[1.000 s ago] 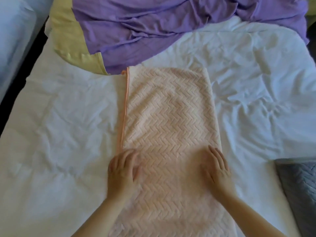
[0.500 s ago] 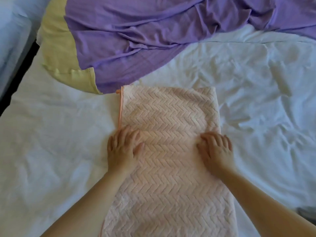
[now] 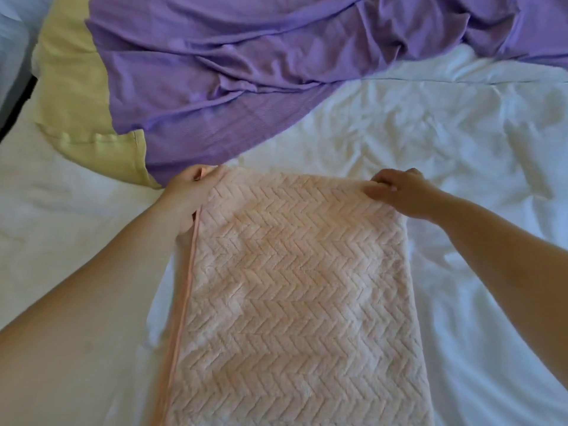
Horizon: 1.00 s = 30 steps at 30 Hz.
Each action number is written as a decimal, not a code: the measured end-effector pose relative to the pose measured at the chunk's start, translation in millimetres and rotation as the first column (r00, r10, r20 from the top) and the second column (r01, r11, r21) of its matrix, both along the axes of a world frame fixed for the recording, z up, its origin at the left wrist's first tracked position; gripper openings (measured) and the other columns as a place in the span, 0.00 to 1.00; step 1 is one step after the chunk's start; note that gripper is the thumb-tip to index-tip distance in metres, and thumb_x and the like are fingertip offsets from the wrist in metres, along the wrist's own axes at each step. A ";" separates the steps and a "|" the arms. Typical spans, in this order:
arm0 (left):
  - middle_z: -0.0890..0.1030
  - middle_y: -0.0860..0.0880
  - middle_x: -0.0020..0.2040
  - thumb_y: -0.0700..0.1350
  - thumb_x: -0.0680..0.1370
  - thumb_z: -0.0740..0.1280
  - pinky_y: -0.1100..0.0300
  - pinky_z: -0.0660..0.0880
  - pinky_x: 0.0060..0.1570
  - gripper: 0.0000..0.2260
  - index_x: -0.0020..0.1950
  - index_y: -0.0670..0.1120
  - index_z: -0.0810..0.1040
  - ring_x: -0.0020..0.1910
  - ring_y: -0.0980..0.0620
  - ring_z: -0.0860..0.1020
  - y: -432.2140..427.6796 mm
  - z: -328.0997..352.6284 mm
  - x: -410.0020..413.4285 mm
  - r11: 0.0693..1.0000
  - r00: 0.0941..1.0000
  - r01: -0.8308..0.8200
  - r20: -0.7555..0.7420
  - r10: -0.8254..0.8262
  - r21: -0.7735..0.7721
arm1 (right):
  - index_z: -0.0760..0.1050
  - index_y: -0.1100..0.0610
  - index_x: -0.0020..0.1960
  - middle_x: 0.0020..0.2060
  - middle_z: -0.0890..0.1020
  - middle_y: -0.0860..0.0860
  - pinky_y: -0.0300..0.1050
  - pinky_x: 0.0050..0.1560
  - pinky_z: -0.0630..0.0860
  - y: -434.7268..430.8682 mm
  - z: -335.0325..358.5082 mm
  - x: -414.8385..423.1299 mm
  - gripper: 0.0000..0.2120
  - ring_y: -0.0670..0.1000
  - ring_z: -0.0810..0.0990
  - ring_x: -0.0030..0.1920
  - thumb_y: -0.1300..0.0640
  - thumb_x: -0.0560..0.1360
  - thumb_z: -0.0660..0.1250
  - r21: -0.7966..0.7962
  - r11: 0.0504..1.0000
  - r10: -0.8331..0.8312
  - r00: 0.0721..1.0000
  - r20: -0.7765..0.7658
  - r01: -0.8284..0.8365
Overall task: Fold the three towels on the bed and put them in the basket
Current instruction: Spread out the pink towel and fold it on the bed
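- Three towels show on the bed (image 3: pixel 461 133): a pale yellow-green towel (image 3: pixel 70 96) at the far left, a pink towel (image 3: pixel 292 287) in the near middle, and a purple towel (image 3: pixel 230 72) spread across the far side.
- The yellow-green towel lies flat with a stitched hem; the purple towel overlaps its right part.
- The left hand (image 3: pixel 187 195) is at the pink towel's far left corner, its grip closed round that corner with the fingers curled over the edge.
- The pink towel is folded into a long strip that runs from mid-bed off the near edge of the view. It is plush, with a raised zigzag weave and a peach trim along its left side.
- The purple towel is rumpled in long creases; its near edge comes just beside the pink towel's far left corner.
- The right hand (image 3: pixel 399 192) is at the far right corner, fingers bent, its grip pinching the towel's edge.
- The bed's white sheet is wrinkled, most of all on the right.
- A dark gap (image 3: pixel 15 96) runs along the bed's left side.
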<state>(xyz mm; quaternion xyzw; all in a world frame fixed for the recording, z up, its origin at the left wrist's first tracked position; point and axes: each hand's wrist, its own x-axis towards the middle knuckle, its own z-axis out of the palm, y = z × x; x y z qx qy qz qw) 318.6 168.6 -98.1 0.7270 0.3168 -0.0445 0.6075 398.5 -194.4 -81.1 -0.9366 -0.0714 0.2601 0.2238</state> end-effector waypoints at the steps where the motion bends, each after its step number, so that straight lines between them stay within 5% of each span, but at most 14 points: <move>1: 0.83 0.47 0.47 0.52 0.74 0.71 0.47 0.77 0.57 0.05 0.43 0.52 0.80 0.49 0.48 0.81 1.9 0.2 2.3 1.000 1.000 0.014 0.025 -0.014 -0.001 | 0.72 0.39 0.42 0.43 0.75 0.48 0.54 0.57 0.64 -4.1 1.4 5.6 0.17 0.56 0.67 0.56 0.28 0.70 0.55 -0.083 0.992 0.093 0.996 -0.013 -0.094; 5: 0.79 0.51 0.42 0.47 0.74 0.71 0.56 0.74 0.50 0.04 0.41 0.53 0.77 0.44 0.52 0.77 4.0 2.9 15.4 0.990 0.985 0.011 0.168 -0.035 0.143 | 0.77 0.50 0.48 0.47 0.78 0.50 0.56 0.57 0.59 -11.3 6.1 29.4 0.43 0.56 0.67 0.59 0.20 0.58 0.44 -0.343 0.899 0.298 0.954 0.027 -0.271; 9: 0.78 0.52 0.39 0.45 0.75 0.70 0.62 0.71 0.44 0.06 0.42 0.54 0.75 0.41 0.54 0.74 -0.8 3.1 32.6 0.962 0.962 0.017 0.259 -0.090 0.271 | 0.71 0.48 0.33 0.44 0.74 0.50 0.55 0.54 0.63 -12.9 18.7 45.5 0.37 0.57 0.69 0.56 0.19 0.57 0.42 -0.468 0.871 0.266 0.945 0.192 -0.150; 12: 0.78 0.48 0.42 0.46 0.77 0.67 0.56 0.72 0.45 0.03 0.49 0.50 0.75 0.40 0.52 0.74 -2.2 -6.4 42.4 0.908 0.965 0.032 0.224 -0.137 0.418 | 0.77 0.52 0.45 0.51 0.73 0.52 0.55 0.56 0.64 -2.9 11.8 45.8 0.37 0.58 0.69 0.58 0.22 0.63 0.50 -0.546 0.838 0.203 0.927 0.315 0.002; 14: 0.80 0.44 0.48 0.47 0.77 0.66 0.55 0.70 0.46 0.09 0.56 0.48 0.74 0.45 0.46 0.76 -5.5 -14.9 42.8 0.811 0.980 0.082 0.101 -0.170 0.579 | 0.74 0.55 0.57 0.60 0.71 0.54 0.54 0.60 0.64 5.9 0.3 37.1 0.32 0.58 0.67 0.63 0.29 0.69 0.59 -0.464 0.881 0.119 0.906 0.406 0.092; 16: 0.81 0.45 0.50 0.50 0.75 0.68 0.55 0.68 0.46 0.15 0.59 0.47 0.71 0.49 0.42 0.77 -9.1 -15.1 39.2 0.718 0.996 -0.035 0.081 -0.030 0.695 | 0.69 0.53 0.63 0.67 0.67 0.52 0.54 0.65 0.61 13.4 -6.1 20.5 0.25 0.57 0.63 0.68 0.38 0.73 0.62 -0.222 0.962 -0.028 0.868 0.497 0.158; 18: 0.80 0.47 0.47 0.52 0.69 0.70 0.55 0.67 0.45 0.19 0.56 0.46 0.72 0.50 0.42 0.77 -16.4 -4.3 31.5 0.564 0.960 -0.281 0.233 0.158 0.776 | 0.67 0.51 0.68 0.71 0.66 0.49 0.54 0.69 0.60 22.7 -12.1 -5.4 0.21 0.53 0.61 0.72 0.44 0.78 0.58 -0.028 0.998 -0.027 0.805 0.592 0.054; 20: 0.78 0.45 0.50 0.51 0.69 0.68 0.52 0.67 0.47 0.18 0.56 0.44 0.73 0.51 0.42 0.75 -33.8 2.8 20.1 0.435 0.919 -0.334 0.392 -0.047 0.836 | 0.62 0.49 0.73 0.74 0.62 0.46 0.53 0.74 0.53 38.3 -21.2 -36.7 0.23 0.49 0.56 0.75 0.43 0.80 0.50 0.013 0.991 0.102 0.796 0.597 -0.136; 22: 0.76 0.44 0.60 0.52 0.74 0.64 0.49 0.67 0.56 0.19 0.63 0.47 0.73 0.58 0.42 0.74 -61.4 -6.0 0.4 0.375 0.811 -0.066 0.269 -0.519 0.925 | 0.51 0.45 0.76 0.76 0.53 0.43 0.50 0.76 0.43 49.3 -33.2 -61.2 0.27 0.45 0.45 0.76 0.37 0.79 0.41 -0.054 0.977 0.205 0.839 0.505 -0.206; 23: 0.72 0.46 0.69 0.56 0.76 0.61 0.47 0.65 0.63 0.22 0.68 0.50 0.70 0.66 0.43 0.70 -73.1 -14.8 -11.9 0.266 0.745 0.118 0.091 -0.660 0.957 | 0.47 0.44 0.77 0.77 0.49 0.42 0.50 0.76 0.40 48.9 -40.5 -67.1 0.30 0.45 0.41 0.76 0.34 0.78 0.38 -0.114 0.975 0.220 0.861 0.459 -0.188; 25: 0.56 0.53 0.78 0.65 0.78 0.47 0.45 0.52 0.73 0.27 0.76 0.58 0.57 0.76 0.49 0.56 -78.4 -28.9 -29.9 0.100 0.730 0.399 -0.250 -0.636 0.912 | 0.43 0.43 0.77 0.76 0.46 0.41 0.52 0.76 0.39 37.4 -50.6 -68.0 0.34 0.45 0.38 0.76 0.29 0.75 0.36 -0.244 0.963 0.211 0.888 0.409 -0.116; 27: 0.47 0.56 0.79 0.68 0.76 0.37 0.46 0.42 0.74 0.31 0.77 0.59 0.48 0.78 0.53 0.46 -63.9 -36.7 -31.0 0.095 0.782 0.506 -0.410 -0.470 0.857 | 0.43 0.44 0.77 0.77 0.45 0.41 0.54 0.75 0.38 19.7 -53.0 -60.4 0.36 0.45 0.38 0.76 0.28 0.74 0.36 -0.323 0.945 0.183 0.898 0.400 -0.048; 30: 0.44 0.55 0.79 0.66 0.77 0.36 0.45 0.37 0.73 0.31 0.78 0.56 0.47 0.77 0.53 0.41 -43.8 -27.9 -29.4 0.125 0.811 0.542 -0.478 -0.338 0.831 | 0.40 0.46 0.77 0.77 0.43 0.43 0.55 0.75 0.36 -5.2 -47.0 -56.6 0.35 0.48 0.37 0.76 0.31 0.74 0.33 -0.417 0.905 0.083 0.932 0.353 0.077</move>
